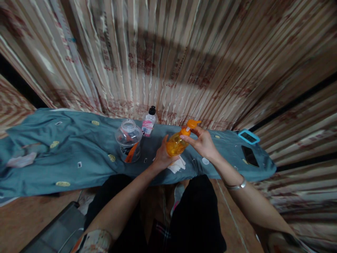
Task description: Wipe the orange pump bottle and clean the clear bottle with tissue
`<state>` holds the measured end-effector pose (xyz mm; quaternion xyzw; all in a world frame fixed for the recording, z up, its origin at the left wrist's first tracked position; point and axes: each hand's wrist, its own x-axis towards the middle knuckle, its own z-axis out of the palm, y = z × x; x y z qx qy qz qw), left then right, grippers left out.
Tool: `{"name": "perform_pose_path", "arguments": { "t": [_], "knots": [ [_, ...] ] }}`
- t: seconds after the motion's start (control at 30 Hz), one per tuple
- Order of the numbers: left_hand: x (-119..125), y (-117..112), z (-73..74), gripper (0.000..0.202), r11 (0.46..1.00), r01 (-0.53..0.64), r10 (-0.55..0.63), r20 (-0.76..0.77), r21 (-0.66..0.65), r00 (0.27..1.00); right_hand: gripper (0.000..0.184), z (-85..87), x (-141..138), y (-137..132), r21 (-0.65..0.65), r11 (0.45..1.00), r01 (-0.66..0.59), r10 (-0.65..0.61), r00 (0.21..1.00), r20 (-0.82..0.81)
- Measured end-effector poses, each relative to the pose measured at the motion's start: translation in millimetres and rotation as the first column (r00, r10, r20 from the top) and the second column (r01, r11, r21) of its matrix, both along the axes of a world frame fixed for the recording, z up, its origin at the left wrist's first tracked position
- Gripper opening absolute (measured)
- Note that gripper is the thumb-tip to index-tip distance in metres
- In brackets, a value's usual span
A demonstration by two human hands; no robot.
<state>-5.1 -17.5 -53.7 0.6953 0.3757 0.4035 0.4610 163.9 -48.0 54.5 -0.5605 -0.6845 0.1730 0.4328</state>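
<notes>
An orange pump bottle (pixel 176 144) with see-through sides is held tilted above the cloth-covered surface, its orange pump head (pixel 193 123) pointing up and to the right. My left hand (pixel 163 154) is closed around the lower body of the bottle. At the neck, my right hand (pixel 201 142) pinches the orange collar just under the pump head. Beneath the bottle lies a crumpled white tissue (pixel 177 165), partly hidden by my left hand. Left of my hands stand a clear plastic jar (pixel 129 138) with an orange and black label and a clear bottle (pixel 149 123) with a black cap.
A blue-green patterned cloth (pixel 92 151) covers the long surface. On its right end lie a blue-framed digital timer (pixel 248 137) and a dark phone (pixel 250 156). Striped curtains (pixel 163 63) hang right behind. A grey box-like object (pixel 56 228) sits low at the left.
</notes>
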Motion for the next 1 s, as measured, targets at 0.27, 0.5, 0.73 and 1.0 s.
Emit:
{"name": "perform_pose_path", "arguments": {
  "t": [0.27,0.5,0.73,1.0],
  "knots": [
    [0.0,0.1,-3.6,0.104,1.0,0.003,-0.003,0.002,0.01,1.0,0.062,3.2,0.0,-5.5,-0.028,0.999,-0.043,0.042,0.999,-0.019],
    [0.9,1.6,-5.4,0.105,1.0,-0.003,0.003,-0.013,0.002,1.0,0.055,-4.1,-0.5,2.0,-0.016,0.999,0.041,-0.041,0.999,-0.009],
    [0.6,2.9,-8.1,0.106,1.0,0.008,-0.008,-0.009,0.012,1.0,0.062,4.3,-1.8,-3.9,-0.043,0.998,0.04,-0.04,0.999,0.007],
    [1.0,2.0,-6.5,0.104,1.0,0.0,0.0,-0.004,0.014,1.0,0.058,4.0,-0.5,-0.3,-0.031,0.999,0.014,-0.014,1.0,-0.014]
  ]
}}
